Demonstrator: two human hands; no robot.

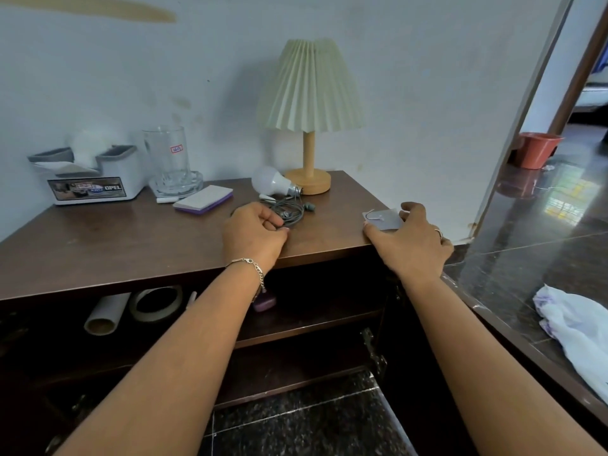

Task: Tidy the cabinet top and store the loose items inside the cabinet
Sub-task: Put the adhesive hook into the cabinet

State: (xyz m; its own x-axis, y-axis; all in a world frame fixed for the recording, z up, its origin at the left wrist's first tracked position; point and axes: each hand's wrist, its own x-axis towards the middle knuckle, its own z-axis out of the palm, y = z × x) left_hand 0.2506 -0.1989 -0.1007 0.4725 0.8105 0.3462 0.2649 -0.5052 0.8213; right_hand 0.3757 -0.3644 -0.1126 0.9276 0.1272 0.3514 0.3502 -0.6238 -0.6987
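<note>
My left hand lies on the brown cabinet top, fingers curled onto a tangle of grey earphone cable. My right hand rests at the top's right corner, thumb and fingers pinching a grey card with a metal hook. Behind the cable lie a white light bulb and a lamp with a pleated shade. A purple and white block lies left of them. The cabinet is open below, its shelf holding a tape roll, a paper tube and a small purple case.
A white organiser box and a glass mug on a glass dish stand at the back left against the wall. A dark glossy counter runs to the right, with a white plastic bag and an orange pot.
</note>
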